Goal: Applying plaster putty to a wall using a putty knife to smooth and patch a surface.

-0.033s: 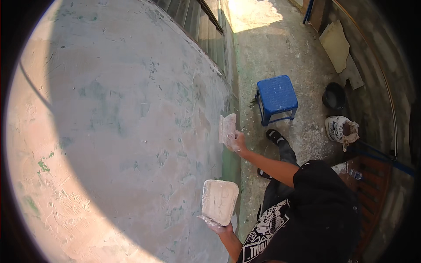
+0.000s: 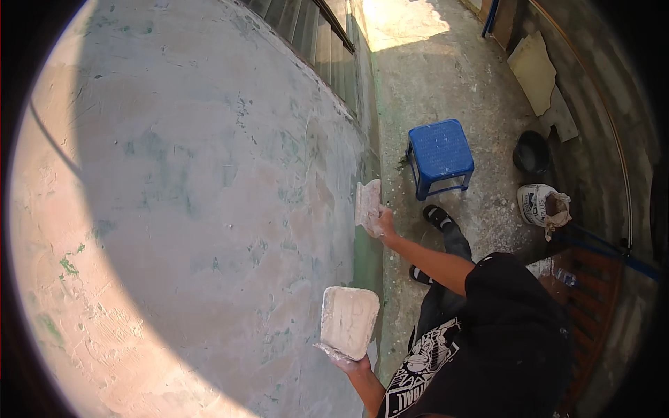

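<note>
My right hand [image 2: 377, 223] is closed round a wide putty knife [image 2: 368, 202] smeared with pale putty. Its blade is by the lower part of the wall [image 2: 209, 174], close to a green strip at the base; whether it touches cannot be told. Lower down, my left hand [image 2: 350, 362], whitened with putty, grips the near end of a rectangular tray [image 2: 350, 320] coated in the same pale stuff. That tray is beside the wall, its broad face in view. The wall carries uneven whitish putty with greenish patches showing through.
A blue plastic stool [image 2: 442, 150] stands on the stained concrete floor [image 2: 418, 83] just past my feet. Along the right are a black bucket [image 2: 532, 153], an open bag [image 2: 543, 207], a broken board [image 2: 533, 73] and a brown slatted piece [image 2: 592, 299]. Louvred slats [image 2: 300, 31] sit in the wall.
My right hand and the putty knife have shifted slightly right, away from the wall's middle. My left hand and the tray are nearly where they were.
</note>
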### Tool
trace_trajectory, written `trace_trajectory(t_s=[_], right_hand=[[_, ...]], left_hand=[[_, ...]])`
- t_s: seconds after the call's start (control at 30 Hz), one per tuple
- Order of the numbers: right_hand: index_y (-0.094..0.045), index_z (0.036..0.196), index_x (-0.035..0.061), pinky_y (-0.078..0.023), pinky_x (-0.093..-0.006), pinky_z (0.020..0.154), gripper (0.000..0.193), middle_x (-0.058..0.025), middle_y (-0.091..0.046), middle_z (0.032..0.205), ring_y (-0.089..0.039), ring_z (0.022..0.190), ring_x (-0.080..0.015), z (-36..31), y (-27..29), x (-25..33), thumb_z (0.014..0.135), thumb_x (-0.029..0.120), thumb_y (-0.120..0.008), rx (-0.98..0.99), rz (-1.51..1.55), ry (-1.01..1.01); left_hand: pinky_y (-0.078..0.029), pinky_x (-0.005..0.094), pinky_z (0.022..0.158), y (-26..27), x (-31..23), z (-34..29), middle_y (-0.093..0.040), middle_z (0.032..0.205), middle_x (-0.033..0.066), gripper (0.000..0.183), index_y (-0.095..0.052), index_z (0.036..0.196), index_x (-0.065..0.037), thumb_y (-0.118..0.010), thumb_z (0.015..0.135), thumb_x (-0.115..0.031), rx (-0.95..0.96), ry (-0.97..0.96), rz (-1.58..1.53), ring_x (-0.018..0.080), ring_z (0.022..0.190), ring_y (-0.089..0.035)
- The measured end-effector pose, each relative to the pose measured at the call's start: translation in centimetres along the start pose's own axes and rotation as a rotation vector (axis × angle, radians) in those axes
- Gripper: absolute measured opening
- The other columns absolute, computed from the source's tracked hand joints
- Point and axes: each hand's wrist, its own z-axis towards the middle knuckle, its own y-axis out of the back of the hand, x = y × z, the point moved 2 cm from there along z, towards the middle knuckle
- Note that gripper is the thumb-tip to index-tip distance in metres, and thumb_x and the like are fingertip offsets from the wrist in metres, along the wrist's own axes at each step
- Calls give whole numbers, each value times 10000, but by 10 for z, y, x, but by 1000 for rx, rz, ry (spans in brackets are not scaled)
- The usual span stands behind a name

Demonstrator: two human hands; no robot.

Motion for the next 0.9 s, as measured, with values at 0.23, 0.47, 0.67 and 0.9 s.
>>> trace_trajectory(t_s=[0.23, 0.47, 0.67, 0.9], right_hand=[[-652, 954, -26, -499, -347, 638, 236, -87, -663, 802, -624, 722, -169, 82, 9, -144, 735, 46, -600, 17, -77, -141], [-658, 973, 1, -507, -347, 680, 275, -111, -674, 818, -653, 747, -204, 91, -47, -174, 716, 84, -607, 119, -16, -346], [-661, 966, 0, -512, -336, 675, 274, -88, -668, 804, -644, 737, -175, 120, -12, -171, 715, 89, -594, 145, 64, -232], [-632, 991, -22, -497, -285, 616, 261, -46, -632, 822, -599, 697, -131, 63, -18, -87, 748, 71, -603, 304, 200, -205]], left_hand=[[-390, 470, 1015, 4, 7, -9, -422, 1370, 125, 650, -356, 1357, -68, -301, 933, -559, -73, -23, 49, 310, 1223, -447], [-372, 496, 1021, 0, 23, -6, -413, 1375, 131, 713, -352, 1358, -50, -310, 909, -603, -110, -26, 151, 329, 1230, -434], [-374, 502, 1017, -30, 33, 2, -408, 1377, 140, 723, -343, 1364, -48, -323, 905, -606, -5, 21, 144, 336, 1233, -430], [-380, 488, 1018, -35, 34, 1, -415, 1371, 132, 690, -346, 1361, -56, -330, 915, -582, 2, 21, 5, 327, 1228, -439]])
